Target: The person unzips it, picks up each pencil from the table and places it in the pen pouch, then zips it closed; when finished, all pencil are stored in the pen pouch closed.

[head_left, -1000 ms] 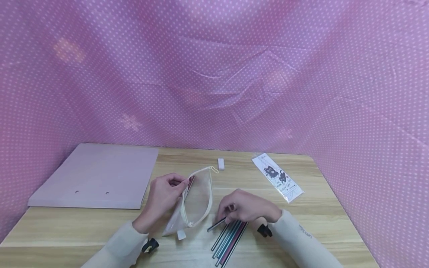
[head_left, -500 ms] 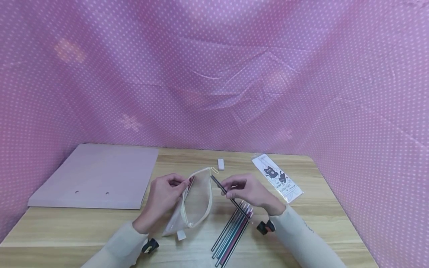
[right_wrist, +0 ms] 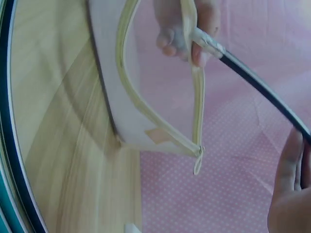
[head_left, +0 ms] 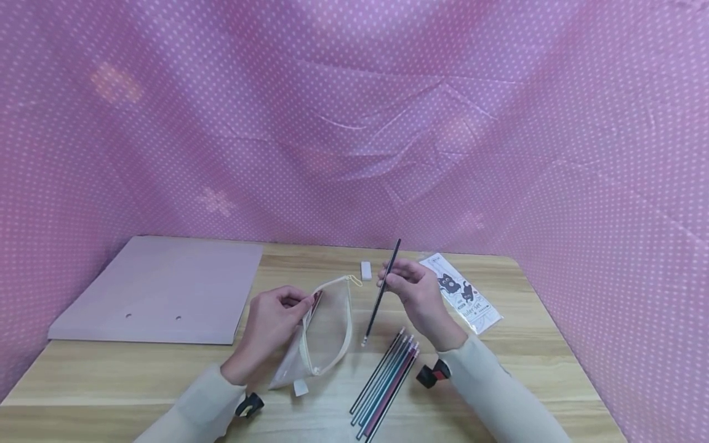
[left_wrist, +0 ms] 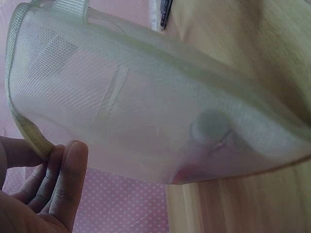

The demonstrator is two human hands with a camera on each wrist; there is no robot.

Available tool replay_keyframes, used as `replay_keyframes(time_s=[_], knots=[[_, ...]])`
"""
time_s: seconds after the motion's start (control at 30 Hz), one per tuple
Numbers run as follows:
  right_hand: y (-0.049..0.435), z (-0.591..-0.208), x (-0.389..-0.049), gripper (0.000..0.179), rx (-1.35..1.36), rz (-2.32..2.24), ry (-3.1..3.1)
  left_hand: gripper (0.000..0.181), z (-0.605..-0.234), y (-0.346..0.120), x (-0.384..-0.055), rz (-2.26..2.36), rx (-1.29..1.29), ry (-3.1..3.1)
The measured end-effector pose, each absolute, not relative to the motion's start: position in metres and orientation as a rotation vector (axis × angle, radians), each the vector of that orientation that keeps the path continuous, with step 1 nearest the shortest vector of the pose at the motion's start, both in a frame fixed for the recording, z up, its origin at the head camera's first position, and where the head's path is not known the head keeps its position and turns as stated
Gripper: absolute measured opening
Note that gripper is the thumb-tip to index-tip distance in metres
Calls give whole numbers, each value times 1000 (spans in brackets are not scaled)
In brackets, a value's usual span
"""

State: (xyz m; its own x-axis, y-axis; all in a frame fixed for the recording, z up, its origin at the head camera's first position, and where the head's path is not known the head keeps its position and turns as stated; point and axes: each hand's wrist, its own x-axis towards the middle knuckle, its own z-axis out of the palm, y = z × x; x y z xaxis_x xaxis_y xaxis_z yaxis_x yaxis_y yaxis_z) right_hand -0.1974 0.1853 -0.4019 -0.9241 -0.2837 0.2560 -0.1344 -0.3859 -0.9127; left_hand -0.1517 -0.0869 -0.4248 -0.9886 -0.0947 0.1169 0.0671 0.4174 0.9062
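- Take the pouch as the clock's middle, twelve at the far side of the table (head_left: 532, 369). At between nine and ten lies the folder (head_left: 160, 283), one, with two holes: flat and likely fairly stiff, best lifted by an edge.
- The left hand (head_left: 277, 320) pinches the pouch's rim at ten, thumb against fingers.
- The pouch (head_left: 336, 314), one, leans on the table with its mouth gaping. I'd judge it light, soft and floppy, so the rim is where to hold it. Something reddish shows inside by the left hand; what it is or how many, I can't tell.
- At one o'clock, the eraser (head_left: 366, 271), one: light, probably a bit rubbery, easily taken by its long sides.
- At four, the loose pencils (head_left: 382, 387), five at least; they overlap too much for a sure count. Smooth and likely to roll, they'd be best picked near the middle.
- At two, one dark pencil (head_left: 376, 307) in the air, tilted, rubber end downward, near the pouch's right edge but not in it. Stiff and light, perhaps slippery; mid-shaft suits it.
- The right hand (head_left: 421, 295) pinches that pencil above its middle, thumb against fingers.
- Between two and three, the ruler packet (head_left: 461, 294), one: flat, light, likely slick wrapping, so lift by an edge.
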Motion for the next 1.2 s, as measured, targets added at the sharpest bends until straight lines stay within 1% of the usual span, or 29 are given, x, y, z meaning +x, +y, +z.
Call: replay_keyframes(time_s=[0.23,0.37,0.5,0.63,0.87,1.03,1.2], knots=[[176,-404,-200,15,-291,-2666,1574,13,-424,-86,-153,-1608,38,-2521],[168,-410,-202,16,-142,-2737,1543,13,-424,-86,-153,-1619,52,-2521],[158,-417,-203,16,-52,-2737,1579,12,-424,-86,-152,-1608,54,-2521],[147,-426,-202,12,11,-2708,1620,12,-424,-86,-152,-1596,58,-2524],[135,-439,-198,27,34,-2579,1682,9,-425,-86,-153,-1611,48,-2515],[128,-446,-194,23,40,-2466,1756,11,-424,-87,-153,-1596,41,-2522],[120,-453,-189,26,57,-2351,1828,11,-425,-87,-154,-1592,43,-2519]])
